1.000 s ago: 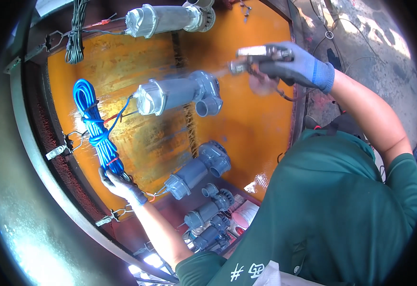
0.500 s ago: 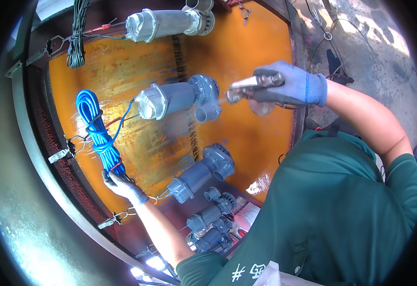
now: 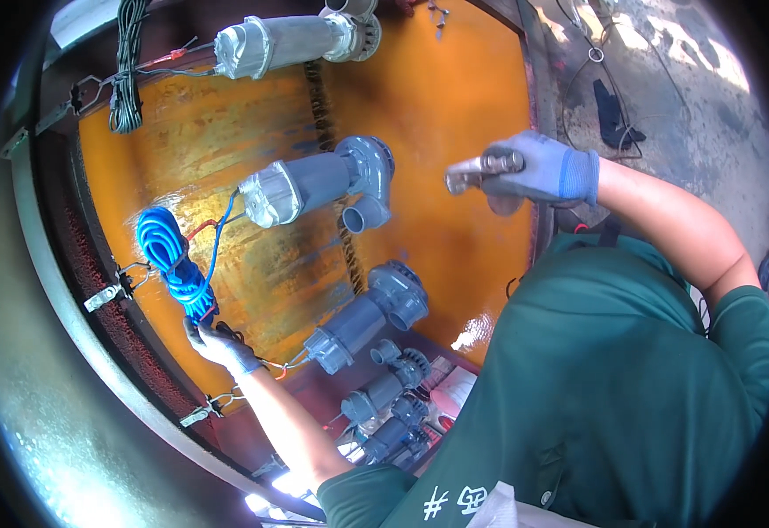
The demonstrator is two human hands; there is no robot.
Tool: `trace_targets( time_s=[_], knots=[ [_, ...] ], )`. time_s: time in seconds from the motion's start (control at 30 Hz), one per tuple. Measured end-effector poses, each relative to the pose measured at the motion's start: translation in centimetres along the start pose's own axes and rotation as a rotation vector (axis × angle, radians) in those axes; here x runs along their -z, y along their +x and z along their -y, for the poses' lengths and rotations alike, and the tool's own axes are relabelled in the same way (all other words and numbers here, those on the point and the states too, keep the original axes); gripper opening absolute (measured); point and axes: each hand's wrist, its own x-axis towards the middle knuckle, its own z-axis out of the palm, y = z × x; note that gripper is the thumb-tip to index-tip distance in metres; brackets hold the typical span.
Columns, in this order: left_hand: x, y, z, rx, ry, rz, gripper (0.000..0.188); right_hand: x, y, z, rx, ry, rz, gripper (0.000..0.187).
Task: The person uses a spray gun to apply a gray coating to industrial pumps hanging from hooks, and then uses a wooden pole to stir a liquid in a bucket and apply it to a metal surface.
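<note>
My left hand (image 3: 226, 347), in a thin glove, is closed around the lower end of a bundled blue cable (image 3: 166, 245). From this bundle a blue strand runs to a submersible pump (image 3: 310, 187), grey-blue along its body and outlet, with a silvery end cap facing the cable. My right hand (image 3: 543, 169), gloved in blue-grey, grips a metal spray gun (image 3: 467, 174). Its nozzle points left toward the pump's round casing, with a gap between them. The fingers around the gun's handle are partly hidden.
A silvery pump (image 3: 283, 44) hangs beyond, beside a dark cable bundle (image 3: 127, 79). Nearer, another grey-blue pump (image 3: 362, 321) and several more hang in line. Hooks (image 3: 107, 295) line a curved metal rail (image 3: 63, 304). An orange stained panel (image 3: 455, 106) stands behind.
My right hand and the spray gun have drawn back rightward from the pump; the faint mist at the nozzle is gone. The blue bundle's upper end has dropped and tilted.
</note>
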Motion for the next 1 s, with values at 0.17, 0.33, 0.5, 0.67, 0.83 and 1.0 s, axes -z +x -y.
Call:
trace_targets(
  time_s=[0.17,0.33,0.5,0.67,0.83,1.0],
  knots=[
    [-1.4,-1.6,-3.5,0.012,-0.045,-0.046,0.045,0.4,1.3,-2.7,0.045,0.260,-0.357,0.025],
    [-3.4,-3.4,-9.2,-0.495,0.081,-0.039,0.054,0.6,0.3,-1.9,0.062,0.244,0.033,0.027],
    [-6.6,-4.0,-14.2,-0.623,-0.010,0.100,0.058,0.5,1.6,-4.1,0.083,0.177,-0.330,0.027],
    [-7.6,-2.6,-13.7,-0.400,-0.120,0.144,0.058,-0.1,1.5,-6.0,0.292,0.070,-0.221,0.028],
    [-7.1,-2.4,-12.1,-0.385,-0.163,0.160,0.056,0.6,1.9,-4.8,0.026,0.326,-0.440,0.028],
    [-7.0,-3.2,-12.3,-0.401,-0.115,0.156,0.058,0.5,0.4,-3.1,0.188,0.243,-0.160,0.023]
  ],
)
